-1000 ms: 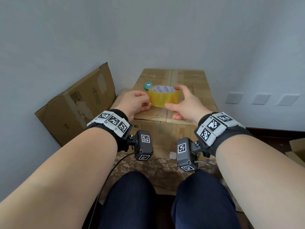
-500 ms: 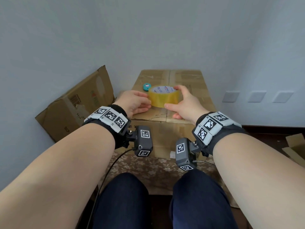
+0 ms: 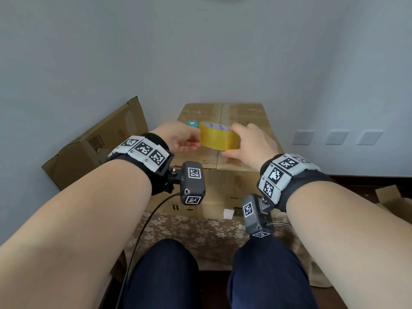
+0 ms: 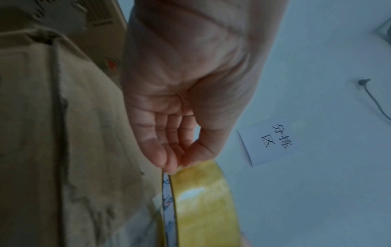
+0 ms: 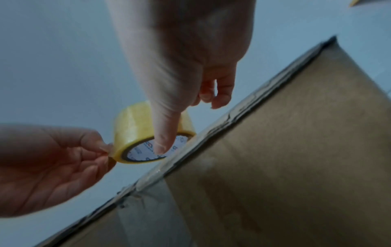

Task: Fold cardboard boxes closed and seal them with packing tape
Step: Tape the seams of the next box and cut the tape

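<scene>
A closed cardboard box (image 3: 243, 117) stands in front of me, its top flaps meeting at a centre seam with old tape on it. Above the box both hands hold a yellowish roll of packing tape (image 3: 218, 137). My right hand (image 3: 247, 146) grips the roll, thumb tucked into its core in the right wrist view (image 5: 160, 143). My left hand (image 3: 180, 137) pinches the roll's outer edge (image 4: 175, 167) with thumb and fingertips. The roll (image 5: 135, 132) hangs clear of the box top.
A flattened cardboard box (image 3: 98, 141) leans on the wall at left. A small teal object (image 3: 192, 123) lies on the box top behind my left hand. A floral cloth (image 3: 200, 233) covers the stand under the box. More cardboard (image 3: 394, 199) lies at right.
Both hands have lifted the tape roll slightly off the box top and tilted it. My left fingers have closed onto its left edge.
</scene>
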